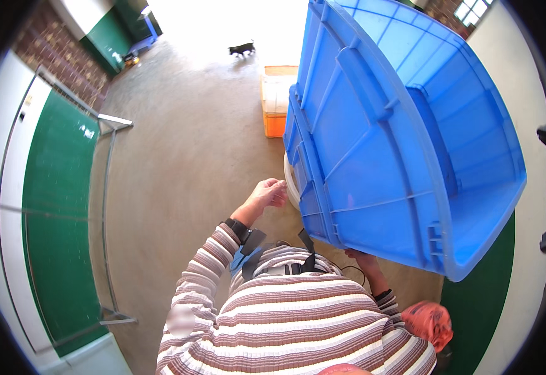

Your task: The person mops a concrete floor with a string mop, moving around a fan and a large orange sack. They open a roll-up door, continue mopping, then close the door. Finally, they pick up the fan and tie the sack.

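Observation:
My left hand (270, 194) is out in front of me, its fingers curled together. Its fingertips are close to the pale rim of a round container (290, 181), most of which the crates hide. I cannot make out what, if anything, those fingers hold. A large blue plastic crate (379, 150) stands tilted at my right, its hollow inside facing right. Below it is another blue plastic part (310, 203), seemingly a second crate. My right hand (361, 257) is at the near lower edge of the blue crate, its fingers mostly hidden there.
Beyond the crates stands an orange and white box (275, 119). A small black animal (241, 48) walks on the concrete floor (179, 156) farther off. Along the left is a metal frame (105, 206) by a green and white wall. A red bag (428, 325) lies at my right.

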`<state>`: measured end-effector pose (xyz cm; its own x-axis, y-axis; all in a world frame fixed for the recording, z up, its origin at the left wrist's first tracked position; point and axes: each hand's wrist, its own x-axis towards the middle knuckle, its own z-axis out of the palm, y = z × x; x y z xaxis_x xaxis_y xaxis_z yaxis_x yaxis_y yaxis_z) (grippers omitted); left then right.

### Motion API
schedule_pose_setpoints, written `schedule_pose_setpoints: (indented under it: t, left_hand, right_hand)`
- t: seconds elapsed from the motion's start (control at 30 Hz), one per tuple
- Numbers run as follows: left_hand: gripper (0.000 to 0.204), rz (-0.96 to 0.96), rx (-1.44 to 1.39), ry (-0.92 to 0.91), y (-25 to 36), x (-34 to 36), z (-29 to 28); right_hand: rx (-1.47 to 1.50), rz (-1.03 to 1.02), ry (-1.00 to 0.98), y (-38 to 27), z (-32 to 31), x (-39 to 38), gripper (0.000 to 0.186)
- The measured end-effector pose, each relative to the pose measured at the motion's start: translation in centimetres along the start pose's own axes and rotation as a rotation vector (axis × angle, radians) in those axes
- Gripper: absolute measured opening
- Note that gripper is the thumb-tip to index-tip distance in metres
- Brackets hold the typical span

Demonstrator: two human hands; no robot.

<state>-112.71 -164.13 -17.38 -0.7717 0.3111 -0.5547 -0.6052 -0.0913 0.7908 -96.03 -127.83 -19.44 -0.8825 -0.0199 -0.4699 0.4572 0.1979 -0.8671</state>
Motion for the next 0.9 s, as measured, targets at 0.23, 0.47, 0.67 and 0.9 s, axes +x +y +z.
schedule_pose_setpoints:
  t: [0.23, 0.47, 0.67, 0.9]
  left_hand:
    - [0.04, -0.111, 0.069, -0.148, 5.6, 4.5, -5.5]
    - [0.051, -0.014, 0.088, -0.238, 12.2, 9.9, -4.6]
    - [0.073, -0.047, -0.103, -0.193, 16.4, 13.8, -2.4]
    - [0.05, -0.269, -0.166, -0.405, 17.9, 15.9, -3.5]
  right_hand:
    - [0.513, 0.102, 0.629, -2.0, 10.6, -4.2, 0.032]
    - [0.642, -0.089, 0.915, -7.2, 16.5, -5.6, 0.039]
    - [0.69, -0.176, 0.986, -9.5, 17.9, -4.8, 0.041]
    - [0.694, -0.183, 1.148, -10.3, 18.8, -2.8, 0.044]
